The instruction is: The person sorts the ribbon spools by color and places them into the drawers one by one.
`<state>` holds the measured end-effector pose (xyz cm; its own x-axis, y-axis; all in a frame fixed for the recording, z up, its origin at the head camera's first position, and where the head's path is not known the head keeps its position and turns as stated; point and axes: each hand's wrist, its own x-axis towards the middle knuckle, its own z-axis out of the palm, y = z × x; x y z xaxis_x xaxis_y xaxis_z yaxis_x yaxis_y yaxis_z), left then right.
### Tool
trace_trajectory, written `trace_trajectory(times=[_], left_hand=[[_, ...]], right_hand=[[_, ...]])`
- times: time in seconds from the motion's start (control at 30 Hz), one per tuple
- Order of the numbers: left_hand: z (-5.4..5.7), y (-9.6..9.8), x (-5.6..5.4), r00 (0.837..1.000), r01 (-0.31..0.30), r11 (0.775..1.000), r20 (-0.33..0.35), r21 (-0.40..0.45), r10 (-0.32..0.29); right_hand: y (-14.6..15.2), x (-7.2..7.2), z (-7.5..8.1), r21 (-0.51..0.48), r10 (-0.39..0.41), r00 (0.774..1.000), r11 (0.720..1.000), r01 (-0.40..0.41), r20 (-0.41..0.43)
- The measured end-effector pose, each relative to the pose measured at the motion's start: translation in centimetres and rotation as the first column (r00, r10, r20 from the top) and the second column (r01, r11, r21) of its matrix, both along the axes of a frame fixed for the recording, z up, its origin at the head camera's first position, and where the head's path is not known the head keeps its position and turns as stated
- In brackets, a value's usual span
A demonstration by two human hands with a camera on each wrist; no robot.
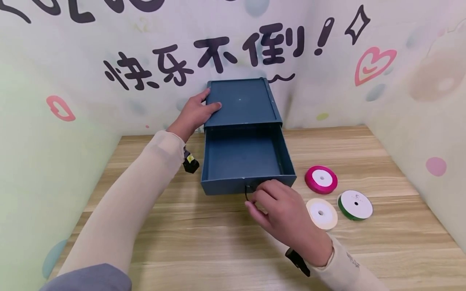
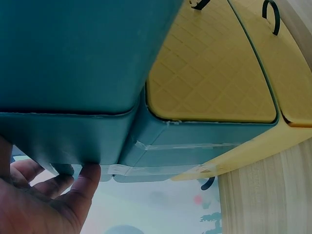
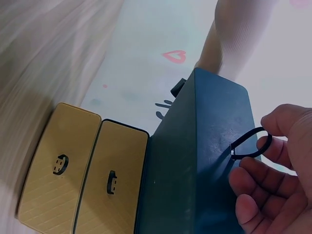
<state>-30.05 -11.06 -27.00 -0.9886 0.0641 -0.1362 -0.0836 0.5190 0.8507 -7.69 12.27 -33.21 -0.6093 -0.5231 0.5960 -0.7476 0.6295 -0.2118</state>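
A small drawer cabinet (image 1: 242,101) stands against the back wall with its blue top drawer (image 1: 240,155) pulled out, the bare floor of the drawer showing. My right hand (image 1: 282,210) is at the drawer's front and holds the black loop handle (image 3: 251,143) between thumb and curled fingers. At the cabinet's top left edge rests my left hand (image 1: 194,115), thumb on the top face and fingers against the side. Beneath the blue drawer, the wrist views show two closed yellow drawers (image 3: 114,178) with black handles of their own.
Right of the cabinet lie three ribbon spools on the wooden table (image 1: 204,250): a magenta spool (image 1: 321,179), a cream spool (image 1: 322,213) partly behind my right hand, and a green spool (image 1: 355,205). A printed cloth wall (image 1: 327,89) borders the table behind and at both sides.
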Motion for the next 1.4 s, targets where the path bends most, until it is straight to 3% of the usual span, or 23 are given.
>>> trace_trajectory(times=[0.33,0.57,0.8,1.1,1.27,1.4], left_hand=[[-0.2,-0.2,-0.4,1.000,0.007,1.000,-0.004,-0.012,-0.007],[-0.2,-0.3,-0.4,1.000,0.008,1.000,-0.003,-0.009,-0.008],[-0.3,-0.1,-0.5,1.000,0.008,1.000,-0.001,-0.013,-0.008],[-0.3,0.1,-0.4,1.000,0.015,1.000,-0.007,0.000,-0.015],[-0.3,0.0,-0.5,1.000,0.008,1.000,-0.004,-0.002,-0.008],[-0.4,-0.2,-0.6,1.000,0.006,1.000,-0.007,-0.011,-0.006]], right_hand=[[0.2,0.2,-0.7,0.031,-0.002,1.000,1.000,0.002,-0.004],[1.0,0.7,0.4,0.031,0.002,1.000,1.000,-0.001,-0.026],[3.3,0.5,1.9,-0.029,0.037,0.985,0.999,-0.042,-0.168],[7.3,-0.7,3.4,-0.062,-0.014,0.946,0.998,-0.006,-0.325],[9.4,-2.1,2.8,-0.040,-0.059,0.955,0.998,0.050,-0.292],[11.0,-3.5,1.7,0.000,-0.094,0.978,0.995,0.096,-0.188]])
